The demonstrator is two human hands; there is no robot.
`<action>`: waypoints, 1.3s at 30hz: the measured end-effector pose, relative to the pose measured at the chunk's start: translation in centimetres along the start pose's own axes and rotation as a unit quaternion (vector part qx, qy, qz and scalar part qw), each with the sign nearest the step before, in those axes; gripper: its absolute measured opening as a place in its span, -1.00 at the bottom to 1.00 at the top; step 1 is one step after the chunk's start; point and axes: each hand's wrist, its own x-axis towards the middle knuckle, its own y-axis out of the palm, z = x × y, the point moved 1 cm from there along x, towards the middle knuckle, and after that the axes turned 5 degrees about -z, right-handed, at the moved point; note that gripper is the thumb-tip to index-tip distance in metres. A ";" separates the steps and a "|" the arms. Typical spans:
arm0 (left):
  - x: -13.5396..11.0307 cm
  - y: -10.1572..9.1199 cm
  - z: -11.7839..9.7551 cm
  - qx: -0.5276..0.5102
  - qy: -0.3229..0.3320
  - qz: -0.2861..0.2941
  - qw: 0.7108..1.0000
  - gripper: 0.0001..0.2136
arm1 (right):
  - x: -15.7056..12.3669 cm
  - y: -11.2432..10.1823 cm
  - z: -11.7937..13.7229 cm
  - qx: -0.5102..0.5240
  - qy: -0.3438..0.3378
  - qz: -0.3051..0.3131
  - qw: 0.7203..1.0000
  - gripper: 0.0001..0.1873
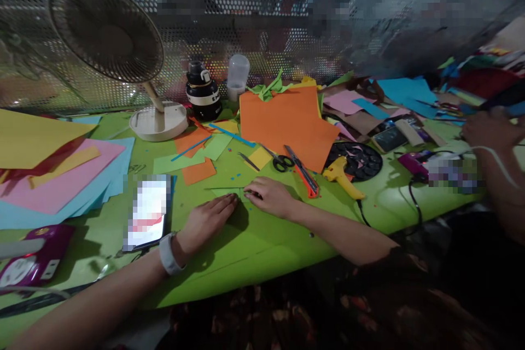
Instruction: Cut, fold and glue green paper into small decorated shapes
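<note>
A thin piece of green paper point(220, 191) lies on the green table between my hands, hard to tell from the tabletop. My left hand point(209, 221), with a pale band on its wrist, rests flat on the paper's near edge, fingers stretched out. Curled at the paper's right end, my right hand point(270, 197) has thumb and fingers pinched together on it. Just beyond my hands are black scissors point(283, 162), a red utility knife point(303, 175), tweezers point(249, 161) and a yellow square of paper point(259, 157). A yellow glue gun point(342, 178) lies to the right.
A lit phone point(147, 213) and stacked coloured paper point(69, 175) lie left. Behind stand a fan point(159, 120), a black bottle point(203, 93) and large orange paper point(283, 120). A black round tray point(371, 161), power strip point(414, 164) and another person's hand point(492, 128) are right.
</note>
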 end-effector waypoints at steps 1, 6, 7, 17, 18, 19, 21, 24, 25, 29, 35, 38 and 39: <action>0.0 0.0 0.0 -0.001 0.001 0.000 1.000 -0.63 | 0.0 0.0 0.0 0.003 0.001 0.003 1.000 -0.79; 0.2 -0.3 -0.1 0.003 0.003 0.010 1.000 -0.63 | -0.1 -0.1 -0.1 0.009 0.003 0.011 1.000 -0.78; 0.2 -0.4 -0.2 0.003 0.002 0.013 1.000 -0.62 | -0.1 -0.1 -0.1 0.007 0.004 0.013 1.000 -0.77; 0.3 -0.5 -0.3 0.011 0.003 0.007 1.000 -0.65 | 0.0 0.0 0.1 -0.004 0.014 0.021 1.000 -0.77; 0.3 -0.4 -0.3 0.008 0.004 0.006 1.000 -0.64 | 0.0 -0.1 0.1 -0.003 0.015 0.022 1.000 -0.77; 0.3 -0.4 -0.3 0.006 0.003 0.005 1.000 -0.64 | 0.1 -0.1 0.1 -0.001 0.016 0.022 1.000 -0.77; 0.2 -0.3 -0.2 0.006 -0.001 0.005 1.000 -0.64 | 0.1 -0.2 0.2 0.003 0.018 0.024 1.000 -0.77; 0.2 -0.3 -0.2 0.015 0.002 -0.001 1.000 -0.65 | 0.2 -0.3 0.3 0.007 0.019 0.024 0.999 -0.78; 0.2 -0.3 -0.2 0.018 0.006 -0.008 1.000 -0.65 | 0.2 -0.3 0.3 0.009 0.020 0.024 0.999 -0.78; 0.2 -0.2 -0.2 0.017 0.017 -0.010 1.000 -0.63 | 0.1 -0.3 0.2 0.019 0.022 0.016 0.999 -0.80; 0.1 -0.1 0.0 0.003 0.004 0.010 1.000 -0.59 | -0.2 -0.7 -0.5 -0.040 0.038 -0.045 0.997 -0.77; 0.0 0.2 0.0 0.003 0.005 0.007 1.000 -0.55 | -0.1 -1.0 -0.8 -0.064 0.056 -0.034 0.996 -0.73; 0.0 0.3 0.1 0.003 0.006 0.004 1.000 -0.54 | 0.0 -1.0 -0.9 -0.063 0.058 -0.023 0.996 -0.74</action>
